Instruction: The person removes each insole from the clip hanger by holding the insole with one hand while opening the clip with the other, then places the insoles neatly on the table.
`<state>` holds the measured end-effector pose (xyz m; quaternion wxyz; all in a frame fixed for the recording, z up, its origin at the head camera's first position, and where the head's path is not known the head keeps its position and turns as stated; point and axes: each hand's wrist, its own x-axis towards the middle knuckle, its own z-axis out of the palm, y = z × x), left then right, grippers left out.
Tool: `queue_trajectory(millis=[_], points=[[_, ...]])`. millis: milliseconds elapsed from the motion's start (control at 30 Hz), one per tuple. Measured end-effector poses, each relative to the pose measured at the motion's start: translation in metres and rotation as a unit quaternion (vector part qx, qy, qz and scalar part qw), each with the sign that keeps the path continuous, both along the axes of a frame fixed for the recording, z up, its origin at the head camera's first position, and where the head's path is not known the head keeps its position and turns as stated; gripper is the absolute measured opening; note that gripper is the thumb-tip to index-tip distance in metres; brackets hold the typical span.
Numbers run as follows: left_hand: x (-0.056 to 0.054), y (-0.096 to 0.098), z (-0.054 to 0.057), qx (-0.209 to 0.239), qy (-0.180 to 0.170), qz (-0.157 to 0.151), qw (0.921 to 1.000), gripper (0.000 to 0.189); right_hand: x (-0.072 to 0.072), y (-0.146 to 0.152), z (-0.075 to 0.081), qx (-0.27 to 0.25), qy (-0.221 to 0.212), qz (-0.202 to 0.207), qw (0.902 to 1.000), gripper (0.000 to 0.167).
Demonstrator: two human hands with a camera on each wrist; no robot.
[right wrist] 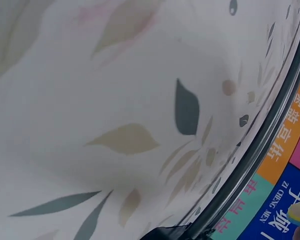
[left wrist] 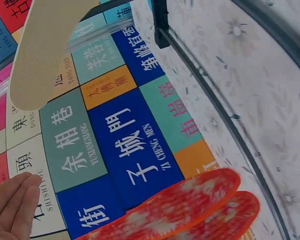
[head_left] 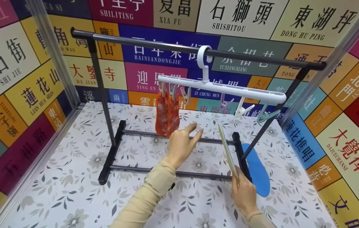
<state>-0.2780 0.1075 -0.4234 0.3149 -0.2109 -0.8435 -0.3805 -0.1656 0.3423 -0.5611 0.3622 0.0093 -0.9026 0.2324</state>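
Note:
My right hand (head_left: pixel 243 193) grips the heel end of a thin pale-yellow insole (head_left: pixel 227 150), which stands nearly edge-on to the head view. The beige face of that insole (left wrist: pixel 40 55) fills the upper left of the left wrist view. To its left, my left hand (head_left: pixel 182 144) is raised with its fingers spread and nothing in them. Beside that hand, two orange-red insoles (head_left: pixel 167 115) hang from clothespins on a white hanger (head_left: pixel 226 89). Farther right along the hanger, a white clothespin (head_left: pixel 242 108), a purple one (head_left: pixel 225 103) and a green one (head_left: pixel 266 114) dangle unused.
A dark metal rack (head_left: pixel 154 44) carries the hanger by its hook, its lower bars (head_left: pixel 128 168) crossing under my hands. Against the rack's right foot lies a blue insole (head_left: pixel 258 172) on the flower-patterned tabletop (head_left: pixel 81 196). Sign-printed walls (head_left: pixel 166 38) enclose the back and sides.

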Motion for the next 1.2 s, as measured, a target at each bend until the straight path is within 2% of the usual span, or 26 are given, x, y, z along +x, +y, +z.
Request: queue_trajectory(millis=[267, 467, 800, 1033, 1200], points=[[0.0, -0.008, -0.011, 0.005, -0.005, -0.008, 0.9999, 0.033, 0.006, 0.01, -0.004, 0.02, -0.004, 0.004, 0.9998, 0.036], [0.001, -0.013, -0.016, 0.001, -0.009, -0.01, 0.9999, 0.034, 0.017, 0.023, -0.004, 0.034, -0.011, 0.0, 0.9994, 0.036], [0.002, -0.017, -0.019, -0.02, -0.036, -0.015, 0.999, 0.035, 0.04, 0.059, -0.004, 0.083, 0.025, 0.008, 0.9962, 0.041], [0.004, -0.022, -0.023, -0.016, -0.056, -0.017, 0.9981, 0.038, 0.059, 0.082, -0.002, 0.095, 0.001, -0.033, 0.9949, 0.041], [0.003, -0.027, -0.028, -0.011, -0.051, -0.014, 0.9985, 0.035, 0.068, 0.099, -0.003, 0.09, -0.006, -0.075, 0.9931, 0.035]])
